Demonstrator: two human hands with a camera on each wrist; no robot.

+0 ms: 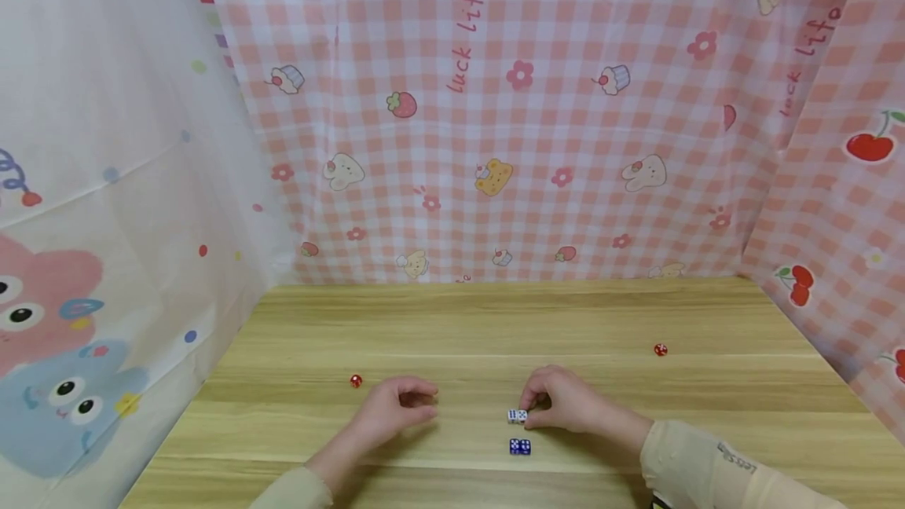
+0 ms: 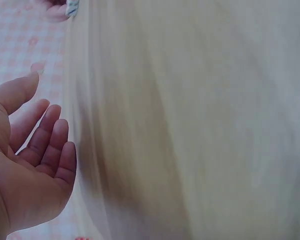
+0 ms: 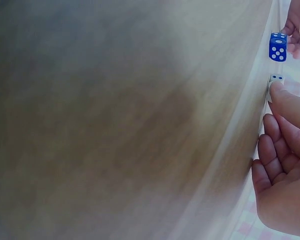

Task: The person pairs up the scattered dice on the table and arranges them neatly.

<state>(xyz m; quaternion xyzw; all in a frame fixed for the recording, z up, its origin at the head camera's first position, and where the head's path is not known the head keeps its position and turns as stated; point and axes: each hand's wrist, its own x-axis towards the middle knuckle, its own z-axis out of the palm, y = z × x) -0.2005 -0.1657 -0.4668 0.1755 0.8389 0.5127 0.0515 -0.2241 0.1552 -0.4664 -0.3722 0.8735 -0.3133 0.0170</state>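
Note:
My right hand (image 1: 563,400) pinches a white die (image 1: 522,415) between thumb and fingers. That die sits side by side with another white die (image 1: 512,416) on the wooden table. In the right wrist view, the thumb covers part of the white die (image 3: 276,78). Two dark blue dice (image 1: 519,447) stand together just in front of the white pair, nearer to me. My left hand (image 1: 396,408) hovers low over the table to the left, fingers loosely bent and thumb apart, holding nothing. A red die (image 1: 357,381) lies just beyond it on its left.
Farther back on the right lies another red die (image 1: 661,349). The wooden table (image 1: 467,320) ends at a pink checked cloth (image 1: 452,218) hung behind it. A white cartoon-print cloth (image 1: 163,203) hangs along the left side, and a cherry-print cloth (image 1: 841,210) along the right.

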